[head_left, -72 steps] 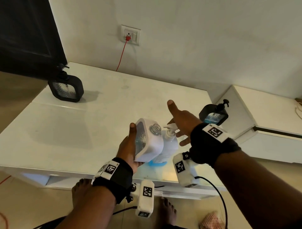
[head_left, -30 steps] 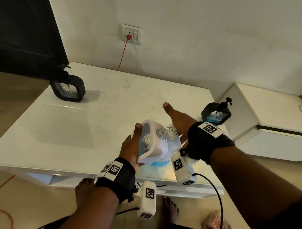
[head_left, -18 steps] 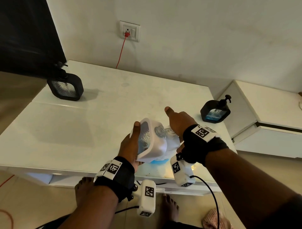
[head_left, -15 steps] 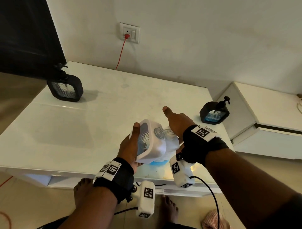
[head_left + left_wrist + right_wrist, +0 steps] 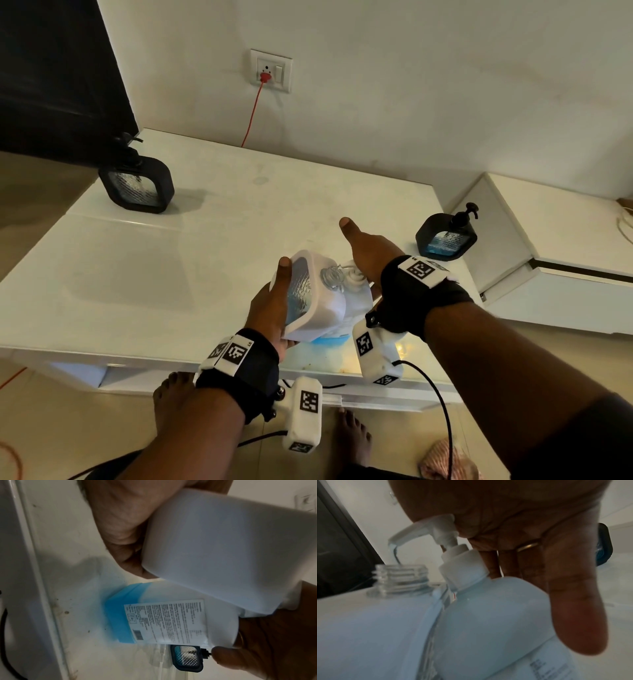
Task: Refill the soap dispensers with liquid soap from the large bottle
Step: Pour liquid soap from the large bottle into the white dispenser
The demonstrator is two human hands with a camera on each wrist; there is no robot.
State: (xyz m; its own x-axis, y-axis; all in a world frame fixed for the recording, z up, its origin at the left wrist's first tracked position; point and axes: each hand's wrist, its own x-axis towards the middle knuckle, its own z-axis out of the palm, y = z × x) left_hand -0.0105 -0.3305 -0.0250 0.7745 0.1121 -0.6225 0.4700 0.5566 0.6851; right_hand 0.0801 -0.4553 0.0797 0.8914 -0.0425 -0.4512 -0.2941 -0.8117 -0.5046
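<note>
My left hand [image 5: 274, 301] grips a white soap dispenser [image 5: 308, 308] and tilts it, with its clear threaded neck [image 5: 400, 580] open under the large bottle's nozzle. The large white bottle [image 5: 359, 301] stands on the table [image 5: 171, 274], with a little blue soap at its bottom [image 5: 120, 615]. My right hand [image 5: 366, 253] presses its palm on the pump head [image 5: 426, 526]; the thumb sticks out and the fingers hang behind the bottle's neck. A thin thread of soap runs from the nozzle into the dispenser's neck.
A black dispenser [image 5: 137, 185] stands at the table's back left, another black one [image 5: 445, 240] with blue soap at its right edge. A low white cabinet [image 5: 565, 246] adjoins on the right. A red cord hangs from the wall socket [image 5: 270, 70].
My right hand has come down from above the pump onto its head and stays there. The left hand has held the white dispenser tilted against the bottle throughout.
</note>
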